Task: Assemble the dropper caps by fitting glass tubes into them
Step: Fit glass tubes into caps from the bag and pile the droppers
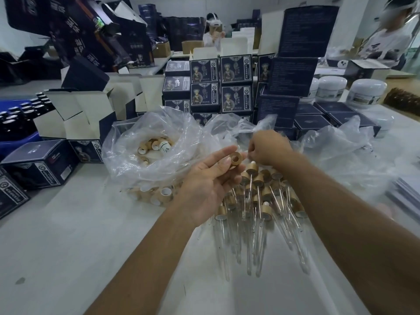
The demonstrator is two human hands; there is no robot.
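Note:
My left hand (210, 180) pinches a tan ring-shaped dropper cap (236, 159) at its fingertips, the cap's opening facing me. Just to its right, my right hand (268, 147) is curled with its fingertips close to the cap; whether it holds a glass tube is hidden by the fingers. Below both hands lies a pile of assembled droppers (259, 201), tan caps with long clear glass tubes pointing toward me. A clear plastic bag (145, 155) to the left holds several loose tan caps.
Dark printed boxes (236, 84) are stacked behind the bags, with open cartons (75, 114) at the left and white jars (366, 92) at the right. More crumpled plastic (341, 151) lies right of my hands. Two people are in the background.

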